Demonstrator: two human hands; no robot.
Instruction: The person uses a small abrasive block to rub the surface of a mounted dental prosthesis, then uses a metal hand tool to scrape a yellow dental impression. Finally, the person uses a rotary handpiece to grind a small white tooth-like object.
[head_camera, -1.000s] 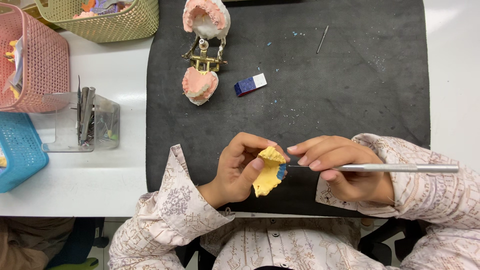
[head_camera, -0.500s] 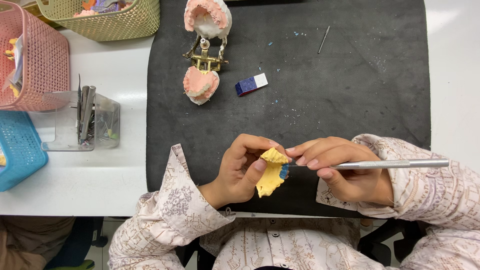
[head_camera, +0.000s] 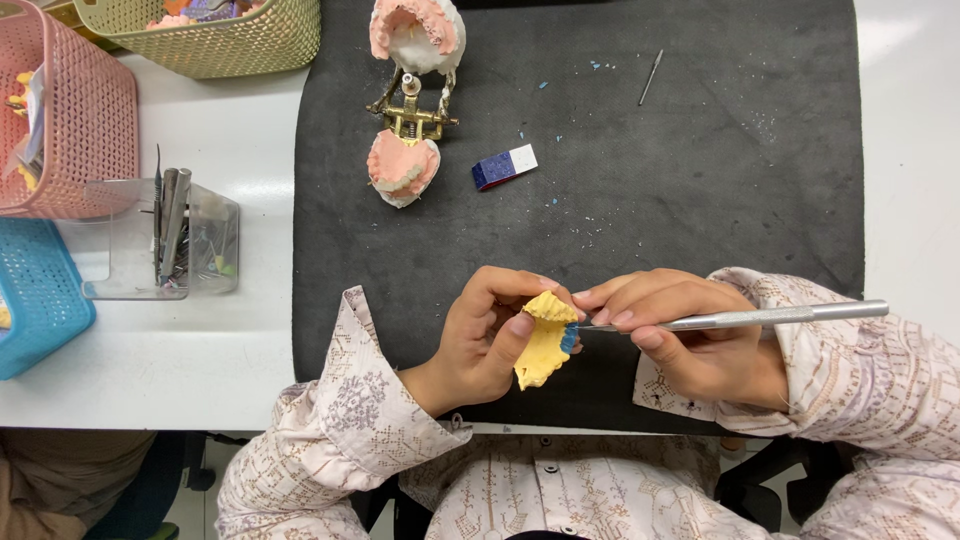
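Observation:
My left hand (head_camera: 488, 335) grips a yellow dental cast (head_camera: 543, 345) over the near part of a black mat (head_camera: 700, 180). A small patch of blue wax (head_camera: 568, 338) sits on the cast's right edge. My right hand (head_camera: 690, 335) holds a long silver carving tool (head_camera: 760, 318) like a pen, its tip touching the blue patch. Its handle points right, over my sleeve.
A brass articulator with pink jaw models (head_camera: 408, 95) stands at the mat's far left, a blue-and-white block (head_camera: 504, 167) beside it, a thin metal pin (head_camera: 650, 77) farther right. On the white table at left: a clear tool holder (head_camera: 165, 240), pink basket (head_camera: 60, 130), blue basket (head_camera: 35, 300), yellow-green basket (head_camera: 215, 35).
The silver tool's handle has tilted slightly upward at its right end, and the tip has shifted a little along the cast's blue edge. The left hand stays put.

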